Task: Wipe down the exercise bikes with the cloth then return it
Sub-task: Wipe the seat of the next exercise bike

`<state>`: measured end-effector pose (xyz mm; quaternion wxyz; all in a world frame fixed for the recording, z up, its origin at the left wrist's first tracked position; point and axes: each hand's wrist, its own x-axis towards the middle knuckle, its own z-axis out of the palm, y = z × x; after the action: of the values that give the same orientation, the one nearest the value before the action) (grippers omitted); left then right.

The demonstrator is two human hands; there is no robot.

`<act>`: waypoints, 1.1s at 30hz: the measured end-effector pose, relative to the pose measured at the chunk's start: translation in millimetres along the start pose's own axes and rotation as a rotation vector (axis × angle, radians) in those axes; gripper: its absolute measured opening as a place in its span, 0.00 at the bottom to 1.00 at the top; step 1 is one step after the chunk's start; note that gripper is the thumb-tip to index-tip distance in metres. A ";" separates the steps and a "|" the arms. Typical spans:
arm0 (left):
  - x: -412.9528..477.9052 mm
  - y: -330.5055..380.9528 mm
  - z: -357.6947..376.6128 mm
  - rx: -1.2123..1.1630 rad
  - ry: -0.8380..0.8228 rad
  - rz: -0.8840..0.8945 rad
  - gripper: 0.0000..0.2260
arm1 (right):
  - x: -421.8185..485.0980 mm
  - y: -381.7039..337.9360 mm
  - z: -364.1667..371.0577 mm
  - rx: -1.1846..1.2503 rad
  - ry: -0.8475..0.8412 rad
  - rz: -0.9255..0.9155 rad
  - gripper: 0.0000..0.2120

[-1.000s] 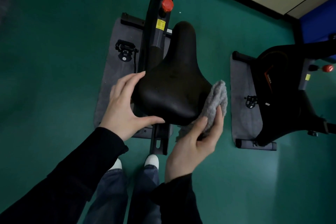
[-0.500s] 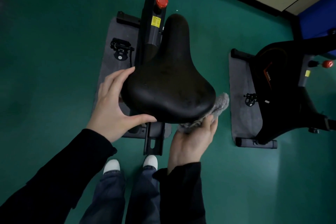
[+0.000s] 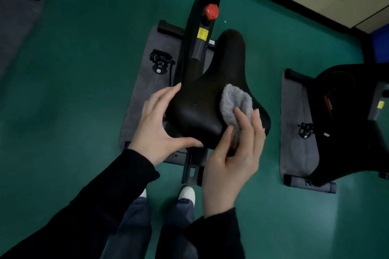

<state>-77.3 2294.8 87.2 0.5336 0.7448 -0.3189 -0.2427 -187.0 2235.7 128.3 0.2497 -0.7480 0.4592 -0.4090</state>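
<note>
L hand (image 3: 160,126) spread, bracing the saddle (image 3: 200,109), as R hand (image 3: 233,157) pinches grey cloth (image 3: 234,102) atop it; firm overlapping strokes to the nose, seat steadied, should clean best

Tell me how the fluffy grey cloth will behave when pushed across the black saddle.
The fluffy grey cloth is probably floppy: it bunches and folds in the right hand. It looks light, since thumb and fingers alone hold it. Its pile likely drags rather than slides on the black padded saddle.
</note>
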 end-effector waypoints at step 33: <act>-42.2 58.7 189.7 -0.724 0.976 -0.336 0.15 | 140.5 17.8 -18.5 0.051 -1.496 -1.473 0.11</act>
<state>-251.8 2191.0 84.5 0.7904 0.5819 0.1852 -0.0480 -176.9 2102.5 178.6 0.1749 -0.8990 -0.3895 0.0971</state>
